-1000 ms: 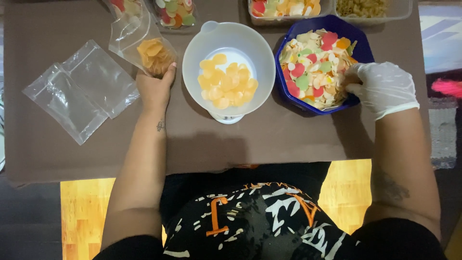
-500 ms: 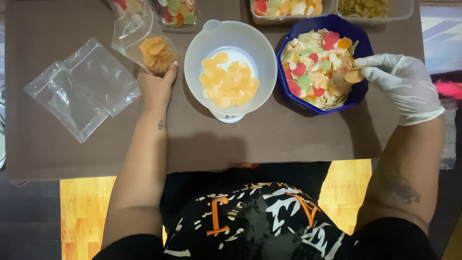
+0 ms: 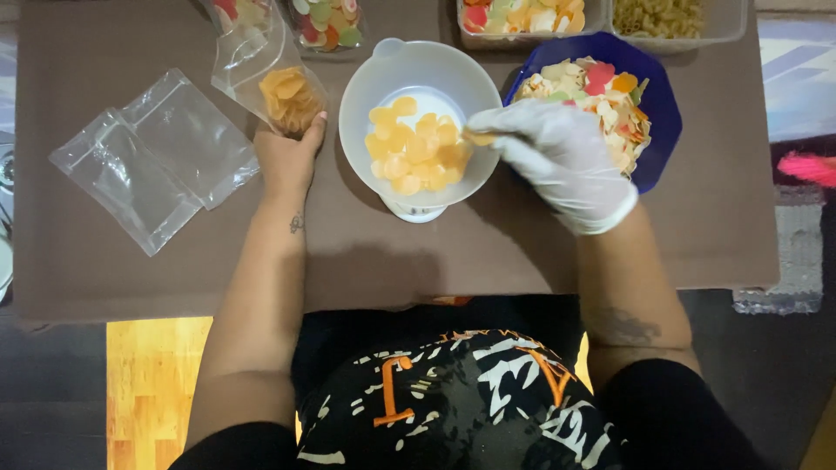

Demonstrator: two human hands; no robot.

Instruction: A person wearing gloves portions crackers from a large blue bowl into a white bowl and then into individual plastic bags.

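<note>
My gloved right hand (image 3: 562, 161) pinches an orange chip (image 3: 478, 137) over the white bowl (image 3: 418, 74), where the orange ones are gathered. My bare left hand (image 3: 287, 158) grips the open bag (image 3: 270, 78), keeping its mouth up, chips inside.

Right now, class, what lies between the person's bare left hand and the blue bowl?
In the head view, the white bowl of orange chips sits between the left hand and the blue bowl, with the gloved right hand over its rim.

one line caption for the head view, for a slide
Gloved right hand drops an orange chip into white bowl; left hand holds bag.
</note>
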